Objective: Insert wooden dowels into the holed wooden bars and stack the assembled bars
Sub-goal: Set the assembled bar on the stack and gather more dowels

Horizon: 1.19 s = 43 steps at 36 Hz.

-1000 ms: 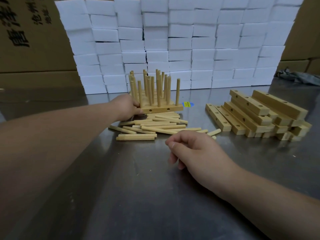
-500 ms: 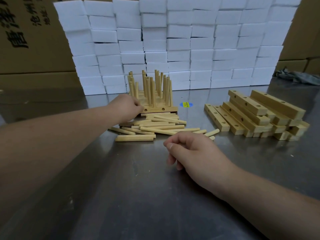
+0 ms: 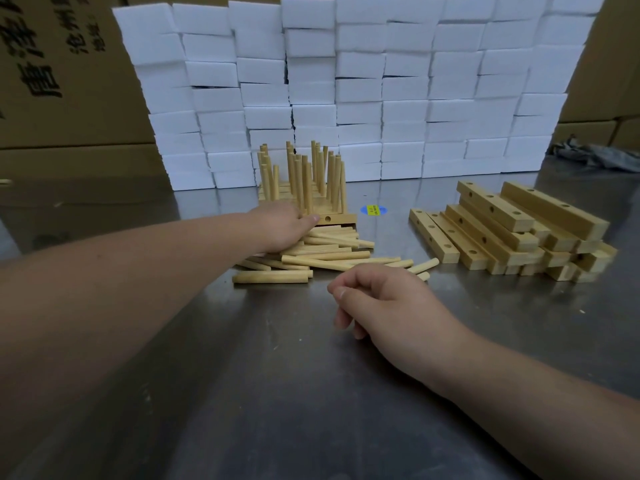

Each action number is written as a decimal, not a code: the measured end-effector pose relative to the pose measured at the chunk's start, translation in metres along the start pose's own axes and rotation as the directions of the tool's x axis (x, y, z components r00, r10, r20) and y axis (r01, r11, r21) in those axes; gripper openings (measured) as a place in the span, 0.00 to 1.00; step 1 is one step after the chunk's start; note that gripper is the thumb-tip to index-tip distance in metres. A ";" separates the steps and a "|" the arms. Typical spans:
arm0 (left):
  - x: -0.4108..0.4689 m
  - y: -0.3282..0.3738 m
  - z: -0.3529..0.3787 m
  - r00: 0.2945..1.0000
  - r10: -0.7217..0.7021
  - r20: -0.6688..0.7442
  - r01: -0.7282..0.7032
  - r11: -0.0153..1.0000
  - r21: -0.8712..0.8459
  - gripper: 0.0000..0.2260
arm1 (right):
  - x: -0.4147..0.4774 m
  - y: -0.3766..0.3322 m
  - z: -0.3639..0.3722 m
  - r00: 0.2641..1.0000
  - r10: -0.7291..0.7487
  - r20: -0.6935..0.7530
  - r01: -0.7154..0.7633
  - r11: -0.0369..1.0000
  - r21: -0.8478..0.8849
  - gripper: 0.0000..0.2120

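Against the stack point(image 3: 304, 188), your left hand point(image 3: 280, 227) rests, grip unclear; push low and square. Right hand point(image 3: 381, 301) curls loosely, empty.

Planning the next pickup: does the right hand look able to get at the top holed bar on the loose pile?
Probably yes. The right hand rests by the loose dowels, seemingly holding nothing, and only bare table lies between it and the bar pile. The top bar lies uncovered.
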<state>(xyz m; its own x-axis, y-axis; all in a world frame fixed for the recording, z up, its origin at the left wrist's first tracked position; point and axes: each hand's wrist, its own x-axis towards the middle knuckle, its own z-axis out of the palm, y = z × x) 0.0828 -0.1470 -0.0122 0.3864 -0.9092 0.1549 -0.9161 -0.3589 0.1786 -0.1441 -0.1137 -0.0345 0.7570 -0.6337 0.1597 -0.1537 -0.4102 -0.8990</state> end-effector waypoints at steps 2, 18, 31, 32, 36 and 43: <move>0.002 0.001 0.002 1.000 0.001 -0.018 -0.001 1.000 0.016 0.23 | 0.000 0.000 0.000 1.000 0.000 0.001 0.000 1.000 -0.008 0.08; 0.000 0.010 0.004 0.994 0.096 -0.060 -0.091 0.992 0.088 0.28 | 0.000 -0.001 0.000 1.000 0.004 0.005 -0.004 1.000 -0.005 0.08; -0.001 0.011 0.005 1.000 0.026 -0.004 -0.026 0.997 0.070 0.32 | -0.001 -0.001 0.000 1.000 -0.002 0.013 0.001 1.000 0.028 0.08; -0.002 0.011 0.004 1.000 0.020 -0.003 -0.020 0.997 0.072 0.32 | -0.001 -0.001 0.000 1.000 0.000 0.012 -0.001 0.999 0.033 0.08; -0.003 0.010 0.002 1.000 -0.030 0.006 0.030 0.997 0.069 0.32 | -0.001 -0.001 0.000 1.000 0.007 0.020 -0.008 0.999 0.031 0.08; -0.006 0.012 0.001 0.997 -0.070 0.037 0.066 0.993 0.101 0.34 | -0.001 -0.001 0.000 1.000 0.004 0.021 -0.004 1.000 0.018 0.08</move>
<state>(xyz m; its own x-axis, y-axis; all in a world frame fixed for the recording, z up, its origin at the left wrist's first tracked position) 0.0694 -0.1464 -0.0115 0.4454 -0.8891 0.1057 -0.8947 -0.4376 0.0897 -0.1444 -0.1128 -0.0343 0.7694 -0.6215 0.1475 -0.1457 -0.3956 -0.9068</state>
